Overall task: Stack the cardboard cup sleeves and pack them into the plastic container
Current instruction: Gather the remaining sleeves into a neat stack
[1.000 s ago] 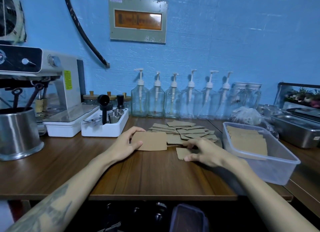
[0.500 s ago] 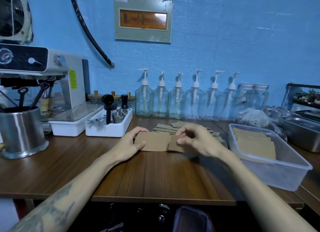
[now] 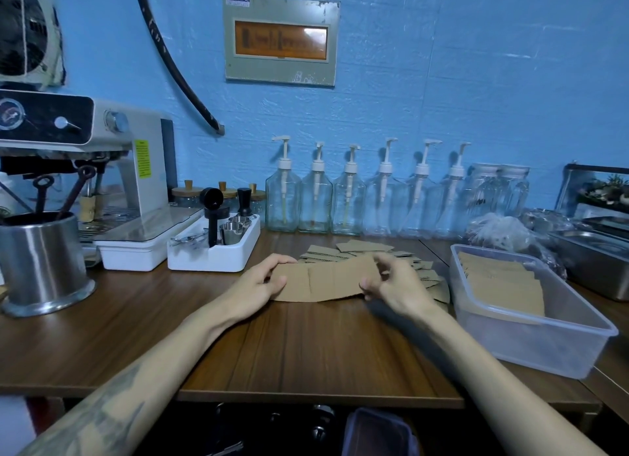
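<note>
A small stack of flat brown cardboard sleeves (image 3: 323, 282) lies on the wooden table (image 3: 306, 346) in front of me. My left hand (image 3: 262, 282) holds its left end, fingers over the top edge and thumb on the face. My right hand (image 3: 394, 285) pinches a sleeve at the stack's right end. Behind them lies a loose pile of sleeves (image 3: 367, 253). At the right stands the clear plastic container (image 3: 544, 333) with a layer of sleeves (image 3: 503, 285) inside.
An espresso machine (image 3: 102, 156) and a steel canister (image 3: 41, 261) stand at the left. A white tool tray (image 3: 218, 254) sits beside them. Pump bottles (image 3: 350, 196) line the blue wall. Steel pans (image 3: 599, 258) and a plastic bag (image 3: 500, 234) crowd the far right.
My right hand picked a sleeve up from the table and carried it left onto the sleeve under my left hand. Both hands now hold the stack's ends.
</note>
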`<act>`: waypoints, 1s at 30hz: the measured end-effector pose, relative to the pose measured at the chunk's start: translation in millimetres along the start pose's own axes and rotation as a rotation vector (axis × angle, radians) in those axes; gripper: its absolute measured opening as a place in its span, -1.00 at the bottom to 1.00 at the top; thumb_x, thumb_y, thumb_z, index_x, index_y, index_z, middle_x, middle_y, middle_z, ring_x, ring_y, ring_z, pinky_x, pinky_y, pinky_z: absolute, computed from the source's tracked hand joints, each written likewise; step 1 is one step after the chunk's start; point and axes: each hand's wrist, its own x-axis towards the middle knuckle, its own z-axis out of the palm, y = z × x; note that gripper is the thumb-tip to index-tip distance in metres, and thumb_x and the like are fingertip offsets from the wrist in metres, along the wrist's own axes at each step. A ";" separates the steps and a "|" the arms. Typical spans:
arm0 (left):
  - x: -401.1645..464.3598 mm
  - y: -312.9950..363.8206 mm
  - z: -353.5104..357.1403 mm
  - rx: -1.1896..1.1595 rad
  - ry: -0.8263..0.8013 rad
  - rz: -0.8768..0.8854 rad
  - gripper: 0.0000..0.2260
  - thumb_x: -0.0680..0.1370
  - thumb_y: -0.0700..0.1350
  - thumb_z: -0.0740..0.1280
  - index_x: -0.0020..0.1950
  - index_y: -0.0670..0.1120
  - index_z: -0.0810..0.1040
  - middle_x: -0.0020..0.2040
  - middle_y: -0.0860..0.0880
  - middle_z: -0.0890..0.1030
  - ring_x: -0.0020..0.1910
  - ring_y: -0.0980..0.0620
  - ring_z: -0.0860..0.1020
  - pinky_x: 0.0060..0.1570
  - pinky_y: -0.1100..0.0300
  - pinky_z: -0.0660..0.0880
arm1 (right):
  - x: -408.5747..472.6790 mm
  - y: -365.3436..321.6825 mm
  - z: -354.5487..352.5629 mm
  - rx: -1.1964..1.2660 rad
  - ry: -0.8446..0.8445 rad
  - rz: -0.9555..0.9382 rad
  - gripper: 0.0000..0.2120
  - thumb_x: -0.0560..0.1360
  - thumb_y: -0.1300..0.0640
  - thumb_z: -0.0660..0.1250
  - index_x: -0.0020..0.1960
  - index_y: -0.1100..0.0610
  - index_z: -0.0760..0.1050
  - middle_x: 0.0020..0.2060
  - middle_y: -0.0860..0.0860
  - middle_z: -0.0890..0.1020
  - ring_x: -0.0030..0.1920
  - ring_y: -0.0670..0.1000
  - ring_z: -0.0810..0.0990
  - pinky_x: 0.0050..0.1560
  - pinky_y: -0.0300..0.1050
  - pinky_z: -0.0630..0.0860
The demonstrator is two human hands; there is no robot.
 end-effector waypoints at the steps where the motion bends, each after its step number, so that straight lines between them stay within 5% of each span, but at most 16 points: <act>1: 0.3 0.1 -0.1 0.007 -0.007 -0.008 -0.75 0.67 -0.07 0.22 0.22 0.27 0.49 0.13 0.20 0.59 0.11 0.23 0.53 0.09 0.25 0.44 | -1.8 1.4 2.7 -0.166 -0.001 -0.014 -0.80 0.50 0.25 0.42 0.00 -0.04 0.56 -0.14 -0.04 0.61 -0.10 0.02 0.59 -0.08 -0.14 0.52; 4: -0.8 1.7 1.4 0.029 -0.022 0.007 -0.79 0.62 0.12 0.26 0.26 0.28 0.46 0.16 0.28 0.57 0.16 0.25 0.54 0.11 0.26 0.46 | -6.4 2.9 14.7 -0.533 0.022 -0.057 -0.75 0.51 -0.01 0.38 -0.28 -0.03 0.39 -0.25 -0.04 0.58 -0.09 0.11 0.55 -0.09 -0.11 0.44; 9: -3.1 1.9 3.1 0.061 -0.021 0.051 -0.66 0.60 -0.15 0.35 0.27 0.23 0.45 0.17 0.25 0.55 0.09 0.29 0.53 -0.08 0.48 0.42 | -8.9 -5.6 34.3 -0.571 0.001 -0.163 -0.78 0.53 -0.09 0.32 0.09 0.01 0.55 -0.11 0.01 0.65 0.05 0.16 0.59 0.01 -0.01 0.53; 12: -1.5 1.7 2.6 0.067 -0.008 0.068 -0.65 0.60 -0.21 0.32 0.25 0.20 0.45 0.14 0.20 0.56 0.05 0.26 0.53 -0.07 0.46 0.43 | -4.7 -7.7 36.9 -0.673 -0.004 -0.242 -0.39 0.57 -0.09 0.27 0.55 -0.08 0.12 0.04 0.05 0.64 0.10 0.19 0.56 0.05 0.05 0.52; 14: -1.6 1.9 2.2 0.072 -0.012 0.077 -0.65 0.61 -0.22 0.31 0.26 0.19 0.44 0.13 0.23 0.55 0.05 0.28 0.53 -0.06 0.46 0.43 | -2.2 -7.0 37.2 -0.779 0.035 -0.337 -0.33 0.61 -0.10 0.19 0.58 -0.14 -0.10 0.00 0.07 0.64 0.01 0.19 0.59 -0.07 0.03 0.52; 18: -1.8 0.9 1.4 0.090 -0.021 0.074 -0.61 0.61 -0.16 0.31 0.30 0.24 0.33 0.19 0.29 0.48 0.11 0.34 0.50 0.00 0.46 0.41 | -1.1 -8.1 39.4 -0.891 0.015 -0.482 -0.49 0.65 -0.07 0.08 0.56 -0.14 0.03 0.08 0.04 0.59 0.05 0.18 0.58 -0.11 0.00 0.45; 24: 0.7 -3.2 2.0 0.152 -0.029 0.059 -0.79 0.63 -0.04 0.28 0.22 0.18 0.35 0.10 0.12 0.53 0.06 0.10 0.52 0.10 0.12 0.47 | -1.9 -7.7 41.4 -0.955 0.036 -0.522 -0.55 0.65 -0.09 0.09 0.51 -0.09 0.17 0.02 0.04 0.59 0.02 0.15 0.57 -0.20 -0.05 0.31; 30: 1.7 -4.5 0.6 0.120 0.012 0.069 -0.83 0.60 -0.05 0.31 0.09 0.22 0.42 0.04 0.11 0.58 0.02 0.09 0.57 0.08 0.08 0.51 | 3.9 -3.4 36.3 -0.847 0.014 -0.477 -0.56 0.62 -0.16 0.11 0.49 -0.18 0.21 0.06 0.00 0.64 0.07 0.15 0.60 -0.13 -0.02 0.41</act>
